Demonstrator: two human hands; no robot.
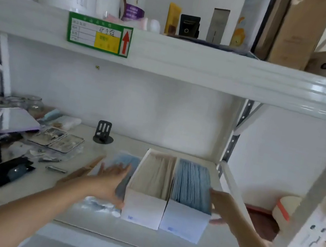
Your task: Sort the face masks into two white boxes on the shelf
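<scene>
Masks are sitting in two white boxes on the shelf [96, 223].
White masks [158, 173] are filling the left box [143, 211], blue masks [192, 181] the right box [183, 222]; left hand [111, 181] and right hand [222, 205] are flanking both boxes, open.

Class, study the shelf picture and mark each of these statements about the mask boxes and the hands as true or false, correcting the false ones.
1. The two white cardboard boxes stand touching, side by side. True.
2. The right white box holds beige masks. False: it holds blue masks; the beige masks fill the left white box.
3. The left hand is flat against the left box's outer side. True.
4. The right hand holds a mask aloft. False: it rests at the right box's side.
5. A black metal stand sits behind the boxes. True.
</scene>
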